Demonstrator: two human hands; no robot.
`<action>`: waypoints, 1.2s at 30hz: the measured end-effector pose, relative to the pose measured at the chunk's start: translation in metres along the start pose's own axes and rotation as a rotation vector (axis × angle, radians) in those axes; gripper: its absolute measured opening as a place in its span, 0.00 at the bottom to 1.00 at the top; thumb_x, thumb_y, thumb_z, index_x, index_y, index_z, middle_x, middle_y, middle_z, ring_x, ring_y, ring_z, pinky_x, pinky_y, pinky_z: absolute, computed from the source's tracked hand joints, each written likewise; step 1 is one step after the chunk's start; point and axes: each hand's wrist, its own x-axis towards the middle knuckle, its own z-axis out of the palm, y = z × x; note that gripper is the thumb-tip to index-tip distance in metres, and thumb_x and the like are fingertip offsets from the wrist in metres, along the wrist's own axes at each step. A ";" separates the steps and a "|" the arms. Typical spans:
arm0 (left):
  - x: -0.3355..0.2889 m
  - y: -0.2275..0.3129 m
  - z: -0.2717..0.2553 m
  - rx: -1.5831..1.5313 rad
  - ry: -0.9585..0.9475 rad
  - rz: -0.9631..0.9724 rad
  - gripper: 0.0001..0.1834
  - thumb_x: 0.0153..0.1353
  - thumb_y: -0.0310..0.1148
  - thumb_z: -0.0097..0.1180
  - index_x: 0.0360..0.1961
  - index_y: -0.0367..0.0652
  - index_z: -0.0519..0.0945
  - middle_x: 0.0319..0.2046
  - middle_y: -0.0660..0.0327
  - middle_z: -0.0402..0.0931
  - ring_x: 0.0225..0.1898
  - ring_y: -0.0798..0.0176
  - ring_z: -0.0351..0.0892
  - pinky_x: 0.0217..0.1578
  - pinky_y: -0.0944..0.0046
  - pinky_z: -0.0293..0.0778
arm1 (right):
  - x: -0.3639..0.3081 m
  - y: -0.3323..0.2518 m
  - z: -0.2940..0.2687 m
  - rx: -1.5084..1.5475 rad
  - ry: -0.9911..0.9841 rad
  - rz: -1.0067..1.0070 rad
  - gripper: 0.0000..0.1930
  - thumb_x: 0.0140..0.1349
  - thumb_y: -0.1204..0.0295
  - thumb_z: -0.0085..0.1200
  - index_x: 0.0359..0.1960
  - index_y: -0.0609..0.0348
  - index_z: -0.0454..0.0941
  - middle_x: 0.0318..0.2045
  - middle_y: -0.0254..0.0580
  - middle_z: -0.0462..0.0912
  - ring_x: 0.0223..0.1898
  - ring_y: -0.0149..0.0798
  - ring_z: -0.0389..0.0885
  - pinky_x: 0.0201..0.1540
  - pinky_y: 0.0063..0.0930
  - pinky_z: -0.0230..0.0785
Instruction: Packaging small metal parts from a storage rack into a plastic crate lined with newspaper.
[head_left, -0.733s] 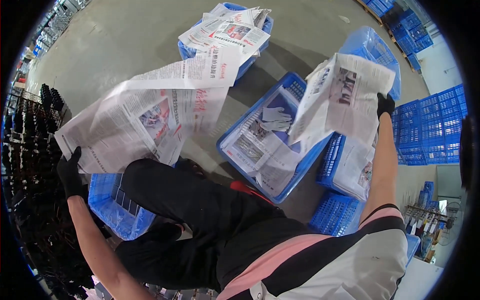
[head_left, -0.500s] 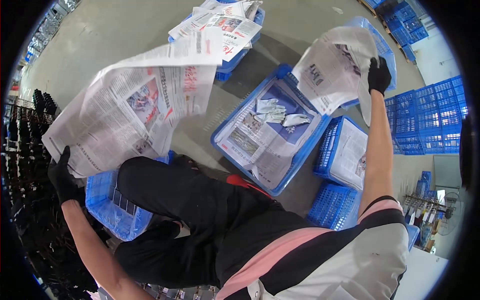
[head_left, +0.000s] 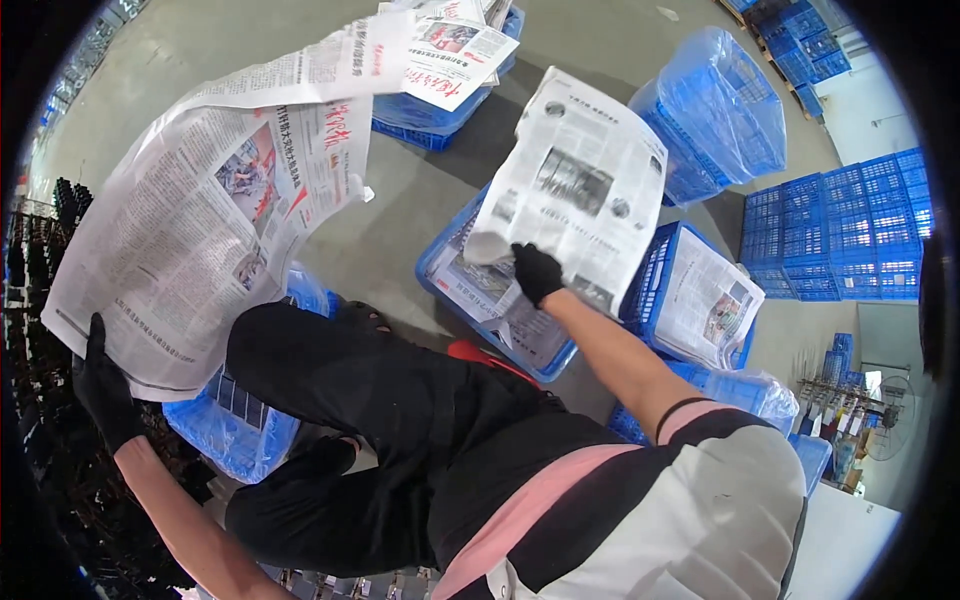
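Two large newspaper sheets are held up, one in each black-gloved hand. At far left my left hand [head_left: 105, 395] grips the lower edge of a newspaper [head_left: 190, 210] with a colour photo; the sheet slants up and away, its top folded over. My right hand [head_left: 538, 274] is closed on the near edge of the other newspaper [head_left: 590, 160], which spreads above a blue crate [head_left: 432, 268] in the middle. That crate has newspaper [head_left: 520, 318] laid in it, and the raised sheet hides much of its inside.
A blue crate [head_left: 410, 135] piled with newspapers stands at the back. A plastic-lined crate [head_left: 715, 120] is beyond my right hand, and another crate [head_left: 655, 270] holds newspaper. By my left knee sits a lined crate [head_left: 230, 430]. Stacked blue crates [head_left: 840, 235] stand at right.
My right hand has swung left and nearer with its newspaper, now over the middle crate and covering the pale gloves there. My left hand has shifted slightly left and nearer with its sheet.
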 end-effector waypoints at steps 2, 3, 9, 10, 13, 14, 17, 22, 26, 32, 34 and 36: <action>-0.005 0.001 -0.006 -0.026 0.007 -0.051 0.20 0.68 0.24 0.49 0.61 0.41 0.77 0.56 0.52 0.77 0.53 0.61 0.78 0.53 0.62 0.75 | -0.007 -0.009 0.034 0.066 -0.060 -0.014 0.16 0.61 0.69 0.48 0.49 0.54 0.78 0.35 0.52 0.81 0.33 0.55 0.83 0.36 0.50 0.75; -0.007 0.004 -0.007 -0.055 0.011 -0.097 0.22 0.68 0.23 0.48 0.62 0.43 0.76 0.57 0.51 0.76 0.54 0.59 0.78 0.54 0.61 0.75 | -0.010 -0.014 0.045 0.131 -0.126 0.016 0.16 0.60 0.68 0.49 0.48 0.55 0.78 0.37 0.53 0.82 0.36 0.56 0.83 0.40 0.50 0.75; -0.031 0.018 0.005 -0.136 0.018 -0.121 0.25 0.68 0.21 0.45 0.66 0.45 0.72 0.62 0.49 0.72 0.57 0.56 0.77 0.56 0.58 0.75 | -0.012 -0.005 0.096 0.285 -0.346 0.144 0.17 0.58 0.67 0.50 0.48 0.56 0.80 0.45 0.55 0.83 0.47 0.58 0.81 0.52 0.46 0.73; -0.030 0.020 0.009 -0.261 0.030 -0.186 0.25 0.68 0.22 0.45 0.66 0.45 0.71 0.61 0.49 0.73 0.57 0.56 0.77 0.56 0.59 0.75 | -0.011 0.001 0.106 0.295 -0.346 0.129 0.17 0.58 0.67 0.51 0.48 0.56 0.81 0.46 0.55 0.83 0.48 0.57 0.81 0.53 0.46 0.73; -0.027 0.026 0.006 -0.489 0.070 -0.307 0.26 0.68 0.23 0.45 0.67 0.45 0.70 0.60 0.48 0.73 0.58 0.57 0.77 0.56 0.59 0.75 | -0.006 0.008 0.138 0.339 -0.351 0.082 0.17 0.58 0.67 0.52 0.49 0.55 0.81 0.48 0.55 0.83 0.51 0.57 0.80 0.54 0.46 0.73; -0.030 0.021 0.001 -0.149 0.040 -0.059 0.26 0.67 0.23 0.45 0.67 0.45 0.71 0.60 0.48 0.74 0.57 0.58 0.77 0.56 0.60 0.75 | -0.007 0.011 0.146 0.332 -0.385 0.059 0.18 0.59 0.66 0.52 0.50 0.55 0.81 0.46 0.54 0.83 0.49 0.55 0.81 0.53 0.44 0.73; -0.037 0.023 0.006 0.551 -0.023 0.426 0.26 0.67 0.23 0.45 0.66 0.46 0.72 0.60 0.48 0.74 0.57 0.59 0.77 0.55 0.62 0.75 | -0.007 0.027 0.163 0.327 -0.456 0.001 0.18 0.61 0.65 0.52 0.52 0.55 0.80 0.43 0.51 0.85 0.46 0.52 0.83 0.51 0.41 0.75; -0.038 0.039 -0.011 0.785 0.034 0.181 0.25 0.63 0.31 0.55 0.63 0.47 0.76 0.38 0.54 0.82 0.27 0.60 0.75 0.28 0.61 0.72 | 0.024 0.029 0.124 0.868 -1.142 0.251 0.37 0.53 0.57 0.65 0.63 0.62 0.67 0.55 0.52 0.74 0.56 0.42 0.70 0.62 0.32 0.65; -0.040 0.084 0.032 -0.318 0.074 -0.191 0.24 0.58 0.32 0.67 0.57 0.40 0.80 0.31 0.63 0.81 0.21 0.68 0.71 0.21 0.66 0.66 | 0.074 0.038 0.072 0.189 -0.765 -0.033 0.50 0.51 0.50 0.66 0.69 0.67 0.59 0.63 0.63 0.70 0.64 0.56 0.69 0.67 0.44 0.61; -0.050 0.160 0.107 -0.012 0.204 0.459 0.16 0.55 0.28 0.66 0.46 0.38 0.83 0.32 0.67 0.81 0.29 0.70 0.77 0.31 0.69 0.72 | 0.142 -0.119 -0.123 0.887 -0.174 -0.436 0.32 0.64 0.58 0.58 0.65 0.62 0.65 0.59 0.59 0.73 0.60 0.53 0.72 0.64 0.42 0.64; -0.061 0.191 0.138 0.187 0.159 0.612 0.16 0.53 0.25 0.62 0.45 0.38 0.84 0.37 0.58 0.85 0.40 0.59 0.83 0.44 0.62 0.76 | 0.142 -0.178 -0.183 1.206 -0.374 -0.342 0.28 0.66 0.61 0.56 0.65 0.59 0.67 0.60 0.56 0.73 0.60 0.49 0.73 0.64 0.39 0.64; -0.070 0.188 0.189 0.029 0.127 0.796 0.20 0.50 0.23 0.54 0.46 0.42 0.84 0.37 0.52 0.84 0.36 0.53 0.83 0.40 0.57 0.76 | 0.140 -0.207 -0.223 1.837 -0.705 -0.328 0.23 0.71 0.61 0.51 0.64 0.56 0.70 0.61 0.48 0.73 0.62 0.38 0.71 0.65 0.34 0.63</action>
